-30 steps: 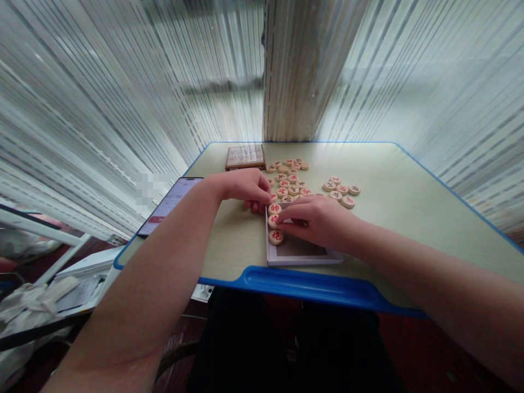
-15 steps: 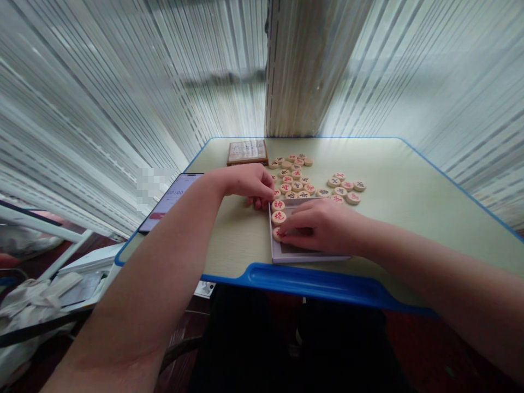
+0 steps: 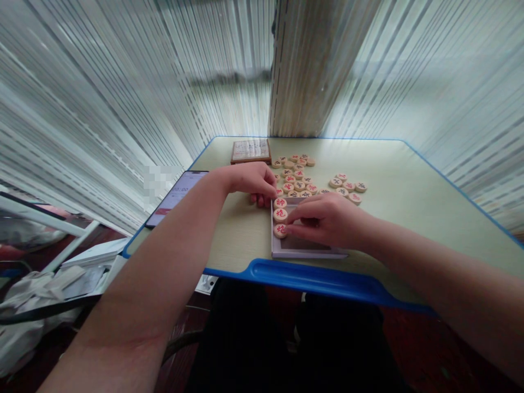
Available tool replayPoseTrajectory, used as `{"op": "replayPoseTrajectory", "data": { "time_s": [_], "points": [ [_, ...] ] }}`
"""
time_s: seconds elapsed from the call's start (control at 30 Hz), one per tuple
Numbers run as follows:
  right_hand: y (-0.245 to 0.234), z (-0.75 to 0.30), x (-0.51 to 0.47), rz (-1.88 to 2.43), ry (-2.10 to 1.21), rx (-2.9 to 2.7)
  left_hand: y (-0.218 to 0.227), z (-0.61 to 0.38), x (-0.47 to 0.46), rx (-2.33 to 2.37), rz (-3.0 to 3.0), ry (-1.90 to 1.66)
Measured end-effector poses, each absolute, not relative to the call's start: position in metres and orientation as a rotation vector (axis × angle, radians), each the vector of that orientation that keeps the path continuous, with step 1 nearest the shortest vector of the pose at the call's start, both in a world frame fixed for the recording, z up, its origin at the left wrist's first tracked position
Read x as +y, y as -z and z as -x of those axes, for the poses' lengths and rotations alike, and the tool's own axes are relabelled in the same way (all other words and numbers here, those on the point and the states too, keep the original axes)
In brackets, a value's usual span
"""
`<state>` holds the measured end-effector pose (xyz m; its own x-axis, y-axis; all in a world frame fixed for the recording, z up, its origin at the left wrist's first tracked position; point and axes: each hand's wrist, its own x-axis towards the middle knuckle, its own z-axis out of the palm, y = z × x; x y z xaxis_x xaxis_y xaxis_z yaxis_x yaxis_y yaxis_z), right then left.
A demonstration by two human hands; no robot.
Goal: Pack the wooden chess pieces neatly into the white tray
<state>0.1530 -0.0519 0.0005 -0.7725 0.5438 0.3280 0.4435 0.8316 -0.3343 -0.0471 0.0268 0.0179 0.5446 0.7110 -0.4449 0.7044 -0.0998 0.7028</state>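
A shallow white box [image 3: 309, 254] lies near the front of the table. Down its left side runs a column of three round wooden Chinese chess pieces with red characters. My right hand [image 3: 333, 221] reaches into the box, thumb and forefinger closed at the right edge of the lowest chess piece [image 3: 280, 231]. Above it lie the middle piece [image 3: 280, 214] and the top piece [image 3: 280, 203]. At the box's upper left corner, my left hand [image 3: 257, 183] has its fingers curled and its thumb against the corner. The right hand hides part of the box floor.
Several loose chess pieces [image 3: 299, 186] lie behind the box, and a smaller group [image 3: 348, 185] to the right. A flat framed case [image 3: 251, 150] sits at the back left. A phone [image 3: 176, 191] rests at the left edge. The table has a blue rim [image 3: 311, 279].
My right fingers have drawn back slightly to the right, so the lowest piece's character now shows. My left hand stays at the box corner. The whole view has shifted a little.
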Motion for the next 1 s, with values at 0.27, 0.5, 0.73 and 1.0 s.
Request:
{"op": "replayPoseTrajectory", "data": {
  "time_s": [0.27,0.5,0.73,1.0],
  "points": [
    [-0.011,-0.177,-0.025,1.253,-0.219,-1.882,-0.007,0.05,0.034,1.088,-1.815,-0.05],
    [-0.043,-0.215,-0.016,1.711,-0.501,-1.798,-0.002,0.04,0.029,1.094,-1.856,-0.083],
    [-0.003,-0.253,-0.019,1.616,-0.138,-1.919,0.002,0.029,0.024,1.122,-1.871,-0.124],
    [0.006,-0.254,-0.012,1.565,-0.369,-2.189,0.004,0.027,0.021,1.143,-1.851,-0.183]
  ]
}}
